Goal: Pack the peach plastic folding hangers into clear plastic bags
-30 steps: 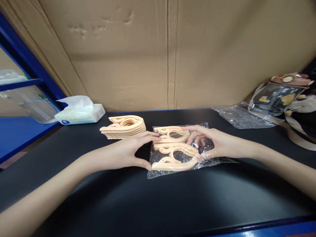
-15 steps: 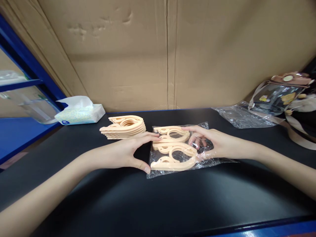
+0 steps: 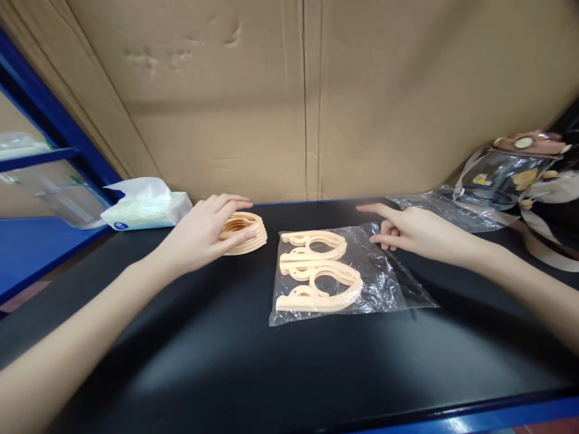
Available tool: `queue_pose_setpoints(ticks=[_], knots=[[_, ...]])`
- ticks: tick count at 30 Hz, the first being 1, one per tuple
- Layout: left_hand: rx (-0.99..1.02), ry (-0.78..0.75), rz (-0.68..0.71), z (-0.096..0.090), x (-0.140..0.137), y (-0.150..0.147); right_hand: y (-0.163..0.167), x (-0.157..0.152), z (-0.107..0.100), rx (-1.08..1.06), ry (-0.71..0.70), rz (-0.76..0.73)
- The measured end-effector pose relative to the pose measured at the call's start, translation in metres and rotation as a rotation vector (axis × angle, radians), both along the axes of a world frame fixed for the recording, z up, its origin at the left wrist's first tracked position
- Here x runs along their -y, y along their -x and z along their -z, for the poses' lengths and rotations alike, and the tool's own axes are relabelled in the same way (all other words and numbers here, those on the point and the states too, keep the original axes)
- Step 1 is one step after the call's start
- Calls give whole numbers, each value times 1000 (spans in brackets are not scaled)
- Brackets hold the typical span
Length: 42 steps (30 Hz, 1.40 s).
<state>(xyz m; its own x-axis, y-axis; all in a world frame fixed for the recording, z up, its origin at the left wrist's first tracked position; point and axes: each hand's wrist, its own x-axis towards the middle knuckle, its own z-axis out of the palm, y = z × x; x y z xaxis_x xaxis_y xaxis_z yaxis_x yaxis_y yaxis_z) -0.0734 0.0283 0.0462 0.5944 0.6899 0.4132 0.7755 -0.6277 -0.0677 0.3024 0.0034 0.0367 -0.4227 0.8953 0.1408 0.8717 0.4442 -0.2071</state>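
Note:
On the black table lies a clear plastic bag [image 3: 384, 280] holding several peach folding hangers [image 3: 335, 302], laid in rows toward its left side. A stack of the same kind of folding hangers [image 3: 256, 234] stands left of the bag. Over the left part of that stack is my left hand [image 3: 210, 226], thumb and fingers apart; whether it touches the hangers I cannot tell. My right hand [image 3: 404, 230] hovers above the bag's right upper corner, index finger stretched out and the other fingers curled, with nothing in it.
A tissue pack [image 3: 147, 208] sits at the back left beside a blue frame [image 3: 85, 160]. At the back right are another clear plastic bag [image 3: 434, 211] and a strapped clear bottle [image 3: 502, 178]. A cardboard wall [image 3: 226, 120] closes off the table's back edge.
Both hands have left the bag of hangers, which stays in place. My left hand has moved left and up to the stack; my right hand has lifted slightly back to the right.

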Motion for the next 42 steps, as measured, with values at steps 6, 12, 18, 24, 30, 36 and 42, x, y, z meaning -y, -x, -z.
queue_pose_setpoints(ticks=[6, 12, 18, 24, 30, 36, 42], knots=[[-154, 12, -124, 3, -28, 41, -4, -6, 5, 38, -36, 16], [-190, 86, -110, 4, -29, 43, -4, -7, 5, 58, -59, 13], [-151, 73, -103, 5, -25, 36, -3, -5, 4, 56, -67, 18], [-115, 8, -83, 0, -20, 30, -2, -3, -1, 60, -147, 31], [-82, -243, -27, -9, 20, -18, 21, 19, -3, -269, -246, -41], [-50, -336, 131, -2, 64, -70, 57, 58, -5, -601, 189, -192], [-43, -339, 174, 11, 73, -80, 62, 58, -5, -814, 517, -155]])
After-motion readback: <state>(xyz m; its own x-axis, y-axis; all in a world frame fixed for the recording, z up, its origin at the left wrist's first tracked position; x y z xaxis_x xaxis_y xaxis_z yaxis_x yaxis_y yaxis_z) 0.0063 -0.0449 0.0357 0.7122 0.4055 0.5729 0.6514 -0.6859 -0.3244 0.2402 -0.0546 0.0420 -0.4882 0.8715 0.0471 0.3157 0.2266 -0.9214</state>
